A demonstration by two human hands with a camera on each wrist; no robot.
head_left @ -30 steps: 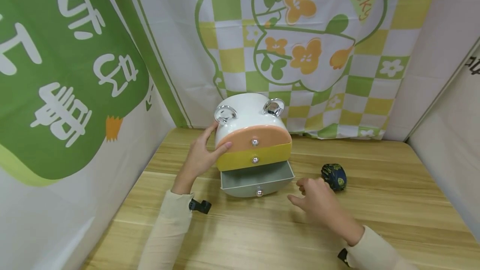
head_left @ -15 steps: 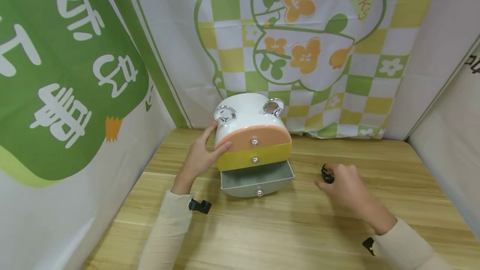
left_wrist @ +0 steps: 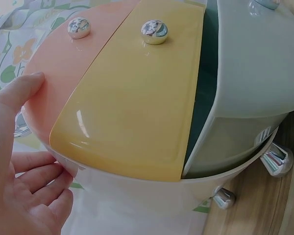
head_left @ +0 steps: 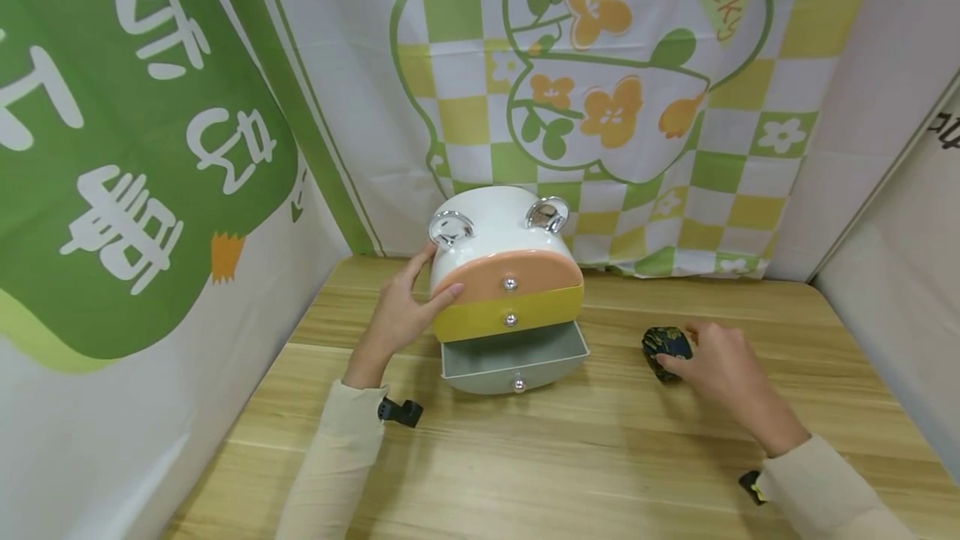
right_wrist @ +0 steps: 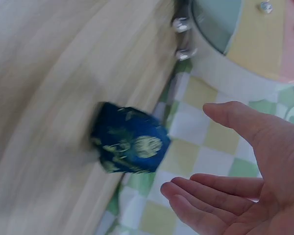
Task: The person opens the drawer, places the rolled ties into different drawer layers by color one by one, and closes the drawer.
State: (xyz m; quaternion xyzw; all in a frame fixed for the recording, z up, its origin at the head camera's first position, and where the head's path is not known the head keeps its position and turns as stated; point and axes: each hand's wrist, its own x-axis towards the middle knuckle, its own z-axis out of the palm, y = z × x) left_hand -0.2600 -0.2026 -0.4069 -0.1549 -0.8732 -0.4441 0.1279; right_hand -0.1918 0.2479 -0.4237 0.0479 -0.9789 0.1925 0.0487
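Observation:
A small mini-drawer chest with a white rounded body and two shiny ears stands on the table. Its orange drawer and yellow drawer are closed; the grey-green bottom drawer is pulled out, with nothing visible inside. My left hand holds the chest's left side, thumb on the orange front, fingers against the white wall. To the right lies a small dark blue floral cloth item. My right hand is beside it, thumb and fingers spread; in the right wrist view a gap separates hand and cloth item.
The wood-grain table runs up to a checked, flower-printed curtain behind the chest. A green printed cloth hangs on the left, a pale wall on the right.
My right hand has moved right, from near the open drawer over the cloth item to its right side. The left hand and the chest stay where they were.

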